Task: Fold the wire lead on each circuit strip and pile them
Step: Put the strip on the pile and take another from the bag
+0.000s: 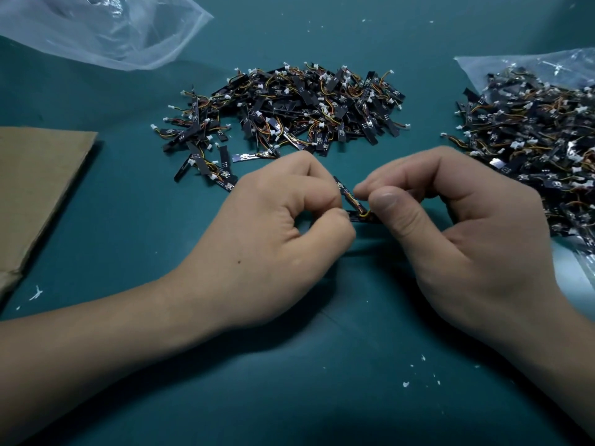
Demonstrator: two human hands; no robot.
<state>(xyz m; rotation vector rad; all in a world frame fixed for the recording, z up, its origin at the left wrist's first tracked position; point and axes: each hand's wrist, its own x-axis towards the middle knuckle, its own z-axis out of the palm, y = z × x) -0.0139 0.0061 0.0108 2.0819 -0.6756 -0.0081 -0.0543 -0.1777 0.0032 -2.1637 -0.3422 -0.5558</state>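
Mid-fold at frame centre: left hand (283,217) and right hand (450,214) fingers pinching one circuit strip (351,197), bending its wire lead (365,214); next, likely drop onto upper-centre pile (283,104).

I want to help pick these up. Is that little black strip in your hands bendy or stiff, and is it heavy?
Probably light: the left hand and right hand pinch the circuit strip with fingertips only. Its black board looks flat and straight, so likely stiff; its wire lead curves in a loop, so likely floppy.
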